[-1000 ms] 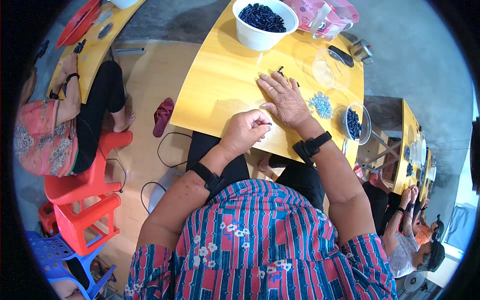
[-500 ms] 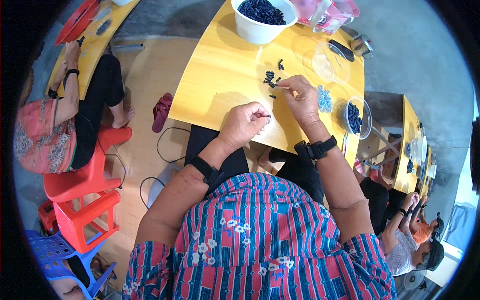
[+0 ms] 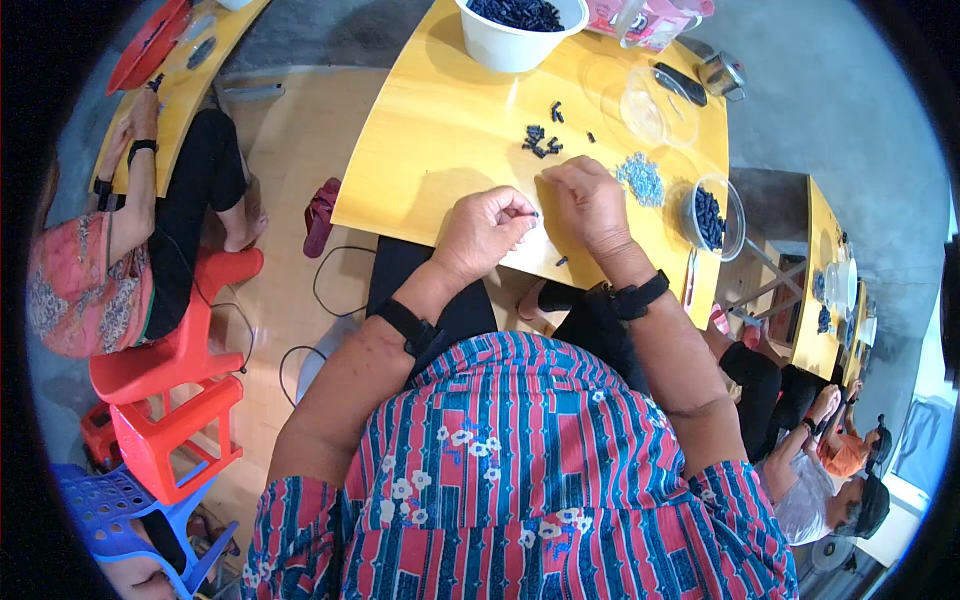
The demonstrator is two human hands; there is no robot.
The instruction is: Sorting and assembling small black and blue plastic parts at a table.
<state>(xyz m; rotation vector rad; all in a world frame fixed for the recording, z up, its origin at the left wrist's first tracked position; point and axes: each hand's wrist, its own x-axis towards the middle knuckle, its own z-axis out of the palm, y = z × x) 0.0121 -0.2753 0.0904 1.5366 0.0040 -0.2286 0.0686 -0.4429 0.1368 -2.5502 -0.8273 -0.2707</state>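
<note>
My left hand (image 3: 487, 230) is closed in a pinch above the table's near edge. A small black piece (image 3: 535, 214) shows at its fingertips. Close on its right, my right hand (image 3: 590, 207) also has thumb and forefinger pressed together; what lies between them, if anything, I cannot make out. Just beyond the hands is a loose cluster of short black cylindrical pieces (image 3: 537, 143). One single black piece (image 3: 591, 137) lies right of the cluster, and another black piece (image 3: 561, 261) is near the front edge. A heap of small clear-bluish pieces (image 3: 641, 180) sits right of my right hand.
On the yellow table (image 3: 400, 170) stand a white tub (image 3: 515, 55) of black pieces, a clear tub (image 3: 708, 220) of black pieces, a clear lid (image 3: 643, 112), a phone (image 3: 680, 84), a metal cup (image 3: 722, 75) and a pink package (image 3: 655, 25). Other people sit at tables left and right.
My right hand has drawn back from the black pieces toward me and now is close to my left hand. A black piece now shows near the front edge, and another right of the cluster.
</note>
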